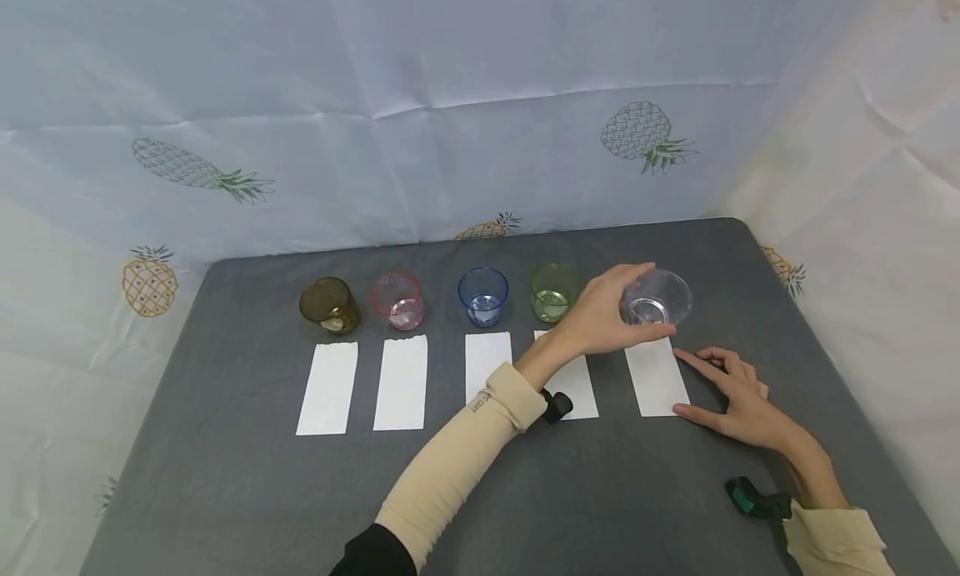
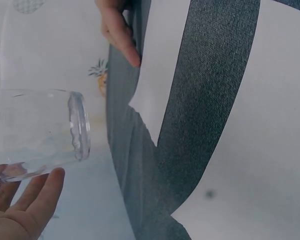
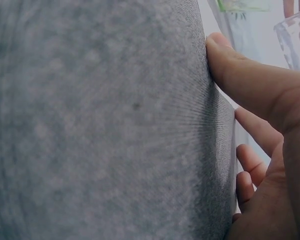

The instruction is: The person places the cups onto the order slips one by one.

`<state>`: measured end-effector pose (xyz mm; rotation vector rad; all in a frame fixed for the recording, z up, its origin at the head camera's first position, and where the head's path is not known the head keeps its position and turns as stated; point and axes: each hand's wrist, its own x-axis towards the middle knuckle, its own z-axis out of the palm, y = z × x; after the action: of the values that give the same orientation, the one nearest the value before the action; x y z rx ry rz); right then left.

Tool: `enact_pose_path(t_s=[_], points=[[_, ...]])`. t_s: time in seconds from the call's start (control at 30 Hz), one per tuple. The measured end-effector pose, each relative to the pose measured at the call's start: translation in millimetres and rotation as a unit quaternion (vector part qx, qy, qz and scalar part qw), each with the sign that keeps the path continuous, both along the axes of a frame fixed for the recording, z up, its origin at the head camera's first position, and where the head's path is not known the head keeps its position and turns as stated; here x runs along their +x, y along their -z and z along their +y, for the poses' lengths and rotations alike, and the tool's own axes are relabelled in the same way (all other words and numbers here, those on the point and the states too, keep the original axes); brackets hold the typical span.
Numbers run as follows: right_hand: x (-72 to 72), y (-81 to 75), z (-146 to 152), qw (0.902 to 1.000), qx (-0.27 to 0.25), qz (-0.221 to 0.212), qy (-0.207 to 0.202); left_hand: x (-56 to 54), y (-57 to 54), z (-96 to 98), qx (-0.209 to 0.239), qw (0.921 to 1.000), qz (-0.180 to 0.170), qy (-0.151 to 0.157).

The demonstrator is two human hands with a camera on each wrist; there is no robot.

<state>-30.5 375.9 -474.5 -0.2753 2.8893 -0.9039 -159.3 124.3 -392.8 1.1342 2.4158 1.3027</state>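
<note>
My left hand (image 1: 611, 313) grips a clear glass cup (image 1: 657, 298), thumb on the near side and fingers on the far side. In the left wrist view, the clear cup (image 2: 40, 132) is held off the table. Below it lies the rightmost white paper strip (image 1: 657, 380). My right hand (image 1: 738, 397) rests at that strip's right edge, thumb and index fingertip touching the edge or right beside it. In the right wrist view the right hand's thumb (image 3: 260, 82) and fingers press down on the grey cloth, with nothing gripped.
Left of the clear cup stand a green cup (image 1: 553, 293), a blue cup (image 1: 483, 296), a pink cup (image 1: 397, 299) and a brown cup (image 1: 330, 305). White paper strips, such as the leftmost strip (image 1: 327, 388), lie before them on the grey table (image 1: 247, 443). A pineapple-print curtain (image 1: 420, 167) hangs behind.
</note>
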Motion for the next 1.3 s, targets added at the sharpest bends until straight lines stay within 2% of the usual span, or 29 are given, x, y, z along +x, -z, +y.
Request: enact_pose_path(t_s=[0.4, 0.63, 1.0, 1.3], points=[[2.0, -0.4, 1, 1.0, 0.001, -0.005, -0.005, 13.2, 3.5, -3.0, -0.01, 0.9994, -0.013, 0.031], [0.7, -2.7, 2, 0.9997, 0.016, -0.018, -0.006, 16.4, 8.2, -1.4, -0.019, 0.9995, -0.003, 0.027], [-2.8, -5.1, -3, 0.9983, 0.036, -0.046, 0.009, 24.4, 15.0, -0.7, -0.029, 0.999, -0.012, 0.033], [-3.1, -1.0, 1, 0.999, 0.037, -0.026, 0.005, 30.4, 18.9, -0.1, -0.032, 0.999, -0.007, 0.032]])
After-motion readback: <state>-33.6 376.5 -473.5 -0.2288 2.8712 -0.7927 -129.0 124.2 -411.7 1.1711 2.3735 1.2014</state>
